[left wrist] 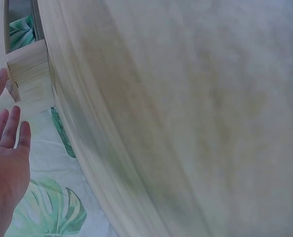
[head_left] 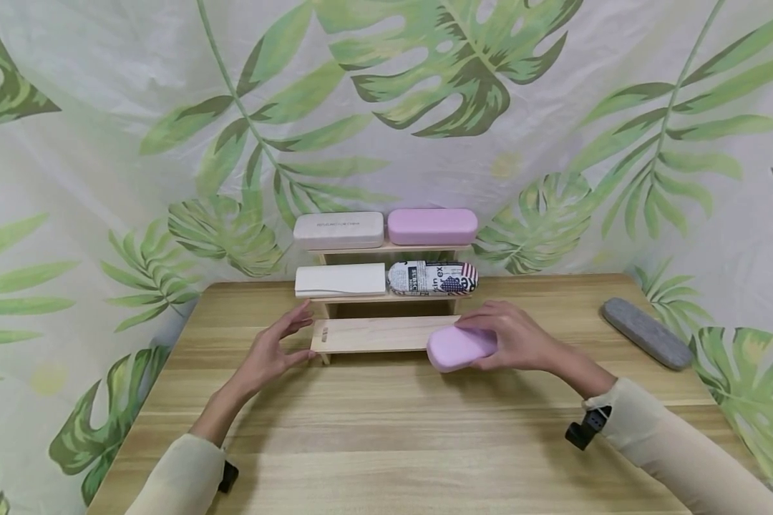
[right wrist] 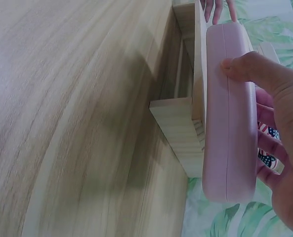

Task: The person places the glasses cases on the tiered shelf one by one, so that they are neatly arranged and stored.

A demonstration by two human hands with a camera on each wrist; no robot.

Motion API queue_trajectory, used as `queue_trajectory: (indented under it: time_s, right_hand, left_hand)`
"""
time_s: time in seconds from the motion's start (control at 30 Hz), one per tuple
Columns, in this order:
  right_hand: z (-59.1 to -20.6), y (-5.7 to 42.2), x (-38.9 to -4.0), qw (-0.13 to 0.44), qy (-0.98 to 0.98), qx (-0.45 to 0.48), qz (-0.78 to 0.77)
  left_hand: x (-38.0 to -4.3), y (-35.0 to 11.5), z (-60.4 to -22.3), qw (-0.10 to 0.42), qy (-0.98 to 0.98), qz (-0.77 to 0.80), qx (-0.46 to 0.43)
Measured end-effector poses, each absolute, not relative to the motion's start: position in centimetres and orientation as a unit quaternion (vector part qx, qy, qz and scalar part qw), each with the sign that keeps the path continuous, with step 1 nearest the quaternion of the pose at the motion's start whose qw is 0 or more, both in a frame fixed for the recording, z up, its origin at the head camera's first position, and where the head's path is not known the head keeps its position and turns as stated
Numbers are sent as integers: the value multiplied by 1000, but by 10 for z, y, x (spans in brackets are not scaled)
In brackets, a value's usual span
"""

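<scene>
My right hand [head_left: 512, 336] grips a lilac glasses case [head_left: 459, 348] at the right end of the lowest tier of a wooden step rack [head_left: 367, 335]. In the right wrist view, the thumb presses on the case's long side across its seam, with the fingers behind it. My left hand [head_left: 275, 349] is at the rack's left end, fingers spread and thumb tip right at the bottom board's front corner. On the middle tier lie a white case [head_left: 340, 280] and a newspaper-print case [head_left: 433, 278]. The top tier bears an off-white case [head_left: 338, 230] and a pink case [head_left: 432, 227].
A grey felt-like case [head_left: 647, 334] lies on the wooden table [head_left: 386, 443] near its right edge. Behind the rack hangs a leaf-print cloth [head_left: 425, 164]. A small black device is strapped at each wrist.
</scene>
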State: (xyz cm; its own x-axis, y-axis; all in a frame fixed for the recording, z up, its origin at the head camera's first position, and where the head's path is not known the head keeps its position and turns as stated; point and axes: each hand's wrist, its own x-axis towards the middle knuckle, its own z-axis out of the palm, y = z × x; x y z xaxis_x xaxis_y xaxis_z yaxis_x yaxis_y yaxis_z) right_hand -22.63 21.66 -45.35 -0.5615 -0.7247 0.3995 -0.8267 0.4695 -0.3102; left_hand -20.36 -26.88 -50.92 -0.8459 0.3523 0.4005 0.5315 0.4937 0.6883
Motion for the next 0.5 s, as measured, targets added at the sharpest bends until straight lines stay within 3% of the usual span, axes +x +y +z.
queue_trajectory:
  time_s: [0.5]
  right_hand:
    - [-452, 192, -224, 107, -850, 455, 243]
  left_hand:
    - [-207, -271, -511, 64, -847, -464, -250]
